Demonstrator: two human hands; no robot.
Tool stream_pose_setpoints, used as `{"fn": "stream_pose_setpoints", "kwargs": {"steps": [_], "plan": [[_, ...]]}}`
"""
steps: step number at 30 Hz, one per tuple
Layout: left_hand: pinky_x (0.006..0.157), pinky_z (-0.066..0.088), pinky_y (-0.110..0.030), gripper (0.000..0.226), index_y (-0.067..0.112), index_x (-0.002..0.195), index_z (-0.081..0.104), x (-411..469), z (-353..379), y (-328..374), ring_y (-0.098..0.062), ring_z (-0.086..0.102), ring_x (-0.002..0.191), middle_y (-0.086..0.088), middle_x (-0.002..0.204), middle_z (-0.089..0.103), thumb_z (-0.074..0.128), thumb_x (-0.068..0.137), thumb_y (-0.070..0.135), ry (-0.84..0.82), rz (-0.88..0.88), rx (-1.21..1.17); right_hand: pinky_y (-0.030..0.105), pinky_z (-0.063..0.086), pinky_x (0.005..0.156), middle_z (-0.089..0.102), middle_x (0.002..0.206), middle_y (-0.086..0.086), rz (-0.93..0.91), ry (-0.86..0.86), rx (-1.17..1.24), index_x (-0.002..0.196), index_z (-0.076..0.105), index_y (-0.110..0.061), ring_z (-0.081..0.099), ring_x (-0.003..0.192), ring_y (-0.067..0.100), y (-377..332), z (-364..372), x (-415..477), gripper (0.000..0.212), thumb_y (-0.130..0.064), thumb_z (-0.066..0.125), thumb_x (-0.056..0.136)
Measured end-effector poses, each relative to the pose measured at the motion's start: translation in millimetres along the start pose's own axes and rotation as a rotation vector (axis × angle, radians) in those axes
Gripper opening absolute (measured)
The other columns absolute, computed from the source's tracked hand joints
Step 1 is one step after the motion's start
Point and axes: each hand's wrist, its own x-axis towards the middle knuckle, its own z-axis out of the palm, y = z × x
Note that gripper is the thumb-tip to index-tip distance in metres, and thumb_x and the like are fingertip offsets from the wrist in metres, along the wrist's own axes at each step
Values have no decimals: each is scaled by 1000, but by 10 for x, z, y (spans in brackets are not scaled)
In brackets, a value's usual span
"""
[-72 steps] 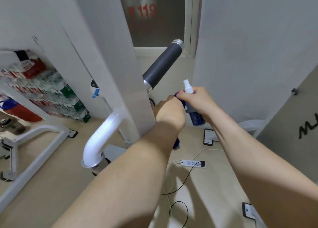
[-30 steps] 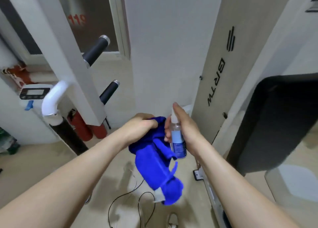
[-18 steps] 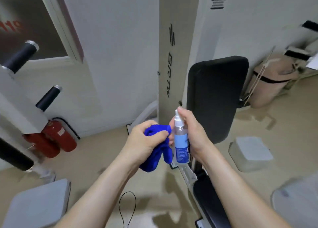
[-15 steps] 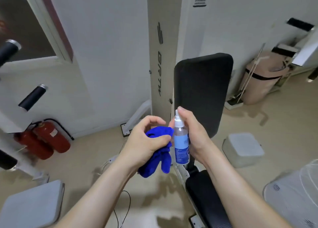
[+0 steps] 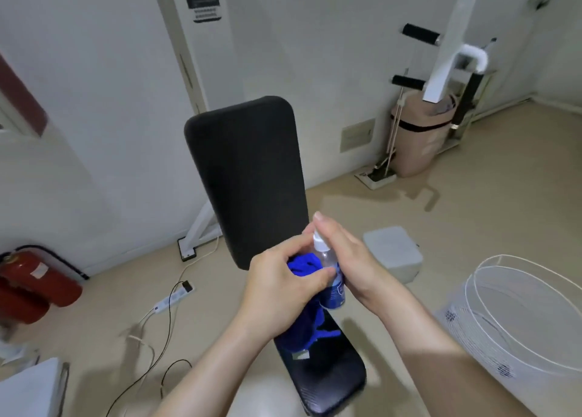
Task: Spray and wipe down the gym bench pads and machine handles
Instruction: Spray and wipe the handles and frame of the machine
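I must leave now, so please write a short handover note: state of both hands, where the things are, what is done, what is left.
Left hand grips the blue cloth.
Right hand holds the spray bottle, index finger on its nozzle.
Both hover over the seat pad, before the upright back pad.
Done: no wiping visible.
Left: spray and wipe both pads, then the black handles at far right.

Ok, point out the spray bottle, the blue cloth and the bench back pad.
spray bottle (image 5: 334, 293), head view, on its blue label.
blue cloth (image 5: 303, 264), head view, on the bunched top part.
bench back pad (image 5: 248, 177), head view, middle of the upright cushion.
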Motion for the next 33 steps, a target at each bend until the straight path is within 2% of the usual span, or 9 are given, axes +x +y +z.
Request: {"fn": "stream_pose_setpoints", "kwargs": {"steps": [4, 7, 10, 15, 18, 21, 23, 29, 33], "plan": [[77, 53, -24, 48, 59, 97, 62, 48, 343, 105, -4, 65, 86, 13, 88, 70, 80, 70, 24, 43, 101, 77, 28, 48, 74, 70, 87, 2, 15, -18, -48, 95, 66, -16, 66, 81, 16, -34, -360, -89, 51, -65, 53, 84], [81, 50, -21, 45, 55, 101, 64, 143, 568, 206, 0, 63, 90, 14, 93, 69, 80, 72, 24, -5, 138, 62, 29, 49, 73, 70, 85, 6, -3, 58, -35, 89, 70, -12, 66, 79, 19, -54, -635, -175, 55, -63, 50, 84], [89, 54, -28, 34, 44, 105, 70, 235, 821, 355, 2, 67, 93, 20, 97, 73, 72, 82, 19, -95, 84, -88, 37, 49, 76, 70, 85, 16, -17, 136, 35, 87, 71, -6, 65, 80, 26, -78, -961, -216, 62, -65, 54, 78], [86, 57, -34, 27, 39, 108, 72, 584, 1353, 740, -9, 71, 89, 14, 90, 76, 65, 90, 20, -89, 71, -187, 32, 48, 71, 70, 71, 4, -44, 75, 47, 65, 72, -22, 68, 71, 18, -247, -1639, -113, 40, -54, 59, 85], [81, 57, -32, 19, 32, 100, 76, 832, 1616, 873, -14, 72, 86, 10, 86, 77, 65, 91, 19, -86, 85, -192, 35, 50, 80, 74, 84, 8, -41, 19, 17, 78, 75, -21, 70, 84, 20, -325, -1968, -42, 38, -54, 57, 85], [76, 56, -35, 15, 30, 88, 79, 1122, 2225, 1141, -19, 72, 80, 6, 79, 77, 68, 88, 19, -49, 45, -231, 41, 48, 89, 73, 99, 21, 1, -15, -39, 103, 72, -9, 69, 93, 26, -495, -2733, 53, 60, -61, 59, 76], [75, 56, -35, 13, 28, 86, 79, 1285, 2512, 1255, -20, 72, 80, 6, 79, 76, 71, 86, 19, -37, 28, -235, 42, 48, 92, 74, 104, 19, 6, -28, -103, 108, 71, -11, 70, 97, 29, -581, -3115, 82, 63, -64, 57, 77], [74, 56, -27, 13, 30, 82, 79, 1866, 3090, 1552, -12, 71, 79, 12, 77, 76, 74, 82, 18, 56, 33, -222, 38, 48, 87, 74, 98, 7, 26, 54, -103, 104, 71, -16, 70, 93, 22, -765, -3885, 461, 75, -78, 68, 61], [77, 55, -26, 12, 31, 89, 75, 2369, 3273, 1551, -11, 70, 83, 12, 86, 75, 73, 83, 20, 25, 19, -189, 44, 50, 89, 72, 94, 17, -31, 125, -50, 90, 73, -15, 70, 89, 28, -854, -4163, 859, 58, -68, 64, 68]]}}
